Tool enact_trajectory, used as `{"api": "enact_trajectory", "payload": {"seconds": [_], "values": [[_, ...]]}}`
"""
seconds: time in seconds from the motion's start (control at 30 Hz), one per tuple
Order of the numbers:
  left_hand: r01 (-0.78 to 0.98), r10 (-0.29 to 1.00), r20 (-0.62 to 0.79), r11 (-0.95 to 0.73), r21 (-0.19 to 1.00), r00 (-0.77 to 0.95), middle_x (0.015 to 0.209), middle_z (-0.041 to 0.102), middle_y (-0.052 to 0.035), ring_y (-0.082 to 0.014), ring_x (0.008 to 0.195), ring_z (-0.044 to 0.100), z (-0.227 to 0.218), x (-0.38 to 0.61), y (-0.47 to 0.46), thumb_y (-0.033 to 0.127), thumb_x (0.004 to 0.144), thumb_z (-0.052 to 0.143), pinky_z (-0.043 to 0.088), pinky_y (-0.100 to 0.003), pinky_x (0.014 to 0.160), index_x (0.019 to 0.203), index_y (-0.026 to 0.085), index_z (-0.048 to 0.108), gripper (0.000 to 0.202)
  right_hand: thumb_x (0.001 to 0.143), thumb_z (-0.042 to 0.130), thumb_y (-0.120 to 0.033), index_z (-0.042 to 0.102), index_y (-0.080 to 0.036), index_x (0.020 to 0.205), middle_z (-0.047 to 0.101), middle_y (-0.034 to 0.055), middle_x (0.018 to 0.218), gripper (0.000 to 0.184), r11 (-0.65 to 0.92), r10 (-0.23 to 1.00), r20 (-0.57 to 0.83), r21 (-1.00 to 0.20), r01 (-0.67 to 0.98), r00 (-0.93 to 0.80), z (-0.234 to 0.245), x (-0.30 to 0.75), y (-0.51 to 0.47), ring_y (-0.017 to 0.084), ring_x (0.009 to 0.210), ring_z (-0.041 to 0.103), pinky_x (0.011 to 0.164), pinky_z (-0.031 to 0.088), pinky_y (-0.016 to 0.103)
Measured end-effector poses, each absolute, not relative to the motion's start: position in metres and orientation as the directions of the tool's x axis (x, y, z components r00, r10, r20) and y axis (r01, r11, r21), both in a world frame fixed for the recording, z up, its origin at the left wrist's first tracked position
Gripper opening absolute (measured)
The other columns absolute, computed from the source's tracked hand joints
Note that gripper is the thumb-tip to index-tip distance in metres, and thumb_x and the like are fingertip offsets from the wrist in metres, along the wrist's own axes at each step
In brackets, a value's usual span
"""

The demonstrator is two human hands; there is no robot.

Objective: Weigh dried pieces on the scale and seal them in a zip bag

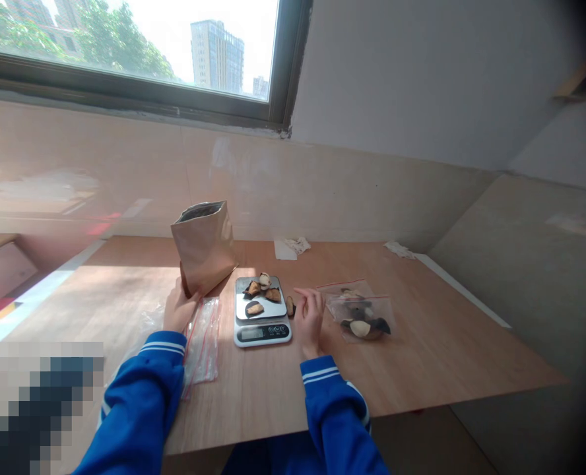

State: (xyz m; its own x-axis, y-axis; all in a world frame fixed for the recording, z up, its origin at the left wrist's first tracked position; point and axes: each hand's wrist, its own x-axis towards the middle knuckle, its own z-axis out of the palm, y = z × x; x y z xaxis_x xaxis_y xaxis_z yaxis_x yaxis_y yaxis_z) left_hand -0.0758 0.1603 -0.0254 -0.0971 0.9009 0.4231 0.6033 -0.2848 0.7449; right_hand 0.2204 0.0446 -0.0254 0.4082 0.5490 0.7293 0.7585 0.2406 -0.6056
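Note:
My left hand [177, 307] grips the lower left edge of a brown kraft paper bag [204, 247], which stands open-topped and leans slightly; some fingers are hidden. Right of the bag sits a small digital kitchen scale [240, 311], with several brown and cream dried pieces with dark edges, like dried mushroom, on its plate. One more such piece [290, 305] lies off the plate, between the scale and my right hand [310, 316]. That hand hovers with its index finger stretched out to the left, and nothing shows in it.
Flat zip bags [204, 343] of clear plastic with red seals lie beside my left forearm. Right of my right hand, clear zip bags [385, 310] hold dark and pale pieces. Crumpled white paper [297, 246] lies at the table's back edge, below the wall and window.

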Motion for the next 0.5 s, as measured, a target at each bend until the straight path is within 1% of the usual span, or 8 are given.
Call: {"api": "enact_trajectory", "payload": {"seconds": [0.1,0.17,0.23,0.37,0.43,0.5], "values": [[0.651,0.896,0.436,-0.284,0.704,-0.080,0.086,0.067,-0.0075,-0.0293,0.076,0.065,-0.027,-0.079,0.162,0.042,0.072,0.062,0.049,-0.037,0.063,0.109,0.023,0.054,0.043,0.089,0.035,-0.014,0.062,-0.021,0.097,0.062,0.0072,0.094,0.030,0.336,0.564,0.770,-0.546,0.768,0.300,-0.018,0.214,0.040,0.020,0.094,0.055,0.086,0.042,0.038],[0.653,0.900,0.431,-0.289,0.700,-0.064,0.087,0.068,-0.0073,-0.0295,0.077,0.065,-0.027,-0.080,0.162,0.041,0.072,0.062,0.049,-0.037,0.064,0.111,0.024,0.053,0.043,0.089,0.035,-0.014,0.062,-0.021,0.101,0.063,0.0073,0.097,0.030,0.382,0.568,0.789,-0.506,0.773,0.235,-0.008,0.208,0.037,0.020,0.097,0.056,0.088,0.043,0.038],[0.646,0.910,0.413,-0.294,0.705,-0.037,0.091,0.068,-0.0068,-0.0293,0.081,0.066,-0.027,-0.079,0.162,0.038,0.073,0.061,0.049,-0.038,0.068,0.113,0.026,0.052,0.044,0.090,0.036,-0.016,0.059,-0.021,0.108,0.063,0.0080,0.104,0.031,0.415,0.579,0.797,-0.470,0.779,0.173,0.010,0.199,0.035,0.021,0.104,0.055,0.091,0.042,0.039],[0.573,0.916,0.402,-0.339,0.746,0.018,0.097,0.069,-0.0038,-0.0257,0.088,0.065,-0.026,-0.077,0.159,0.029,0.073,0.057,0.049,-0.037,0.077,0.117,0.028,0.049,0.045,0.092,0.035,-0.020,0.049,-0.022,0.125,0.055,0.0091,0.123,0.036,0.474,0.623,0.782,-0.382,0.793,0.004,0.053,0.177,0.033,0.020,0.120,0.047,0.100,0.038,0.040],[0.522,0.909,0.415,-0.371,0.768,0.035,0.101,0.068,-0.0029,-0.0234,0.091,0.065,-0.025,-0.076,0.158,0.026,0.073,0.055,0.049,-0.035,0.078,0.116,0.028,0.050,0.043,0.093,0.034,-0.020,0.046,-0.022,0.128,0.051,0.0089,0.128,0.037,0.498,0.639,0.766,-0.339,0.798,-0.073,0.069,0.168,0.034,0.020,0.124,0.043,0.103,0.036,0.039],[0.494,0.902,0.429,-0.394,0.775,0.046,0.104,0.068,-0.0032,-0.0224,0.094,0.064,-0.024,-0.075,0.156,0.025,0.075,0.053,0.049,-0.034,0.079,0.114,0.027,0.051,0.039,0.094,0.033,-0.022,0.048,-0.022,0.127,0.052,0.0085,0.126,0.036,0.518,0.649,0.749,-0.303,0.800,-0.136,0.079,0.161,0.037,0.019,0.123,0.044,0.103,0.035,0.038]]}}
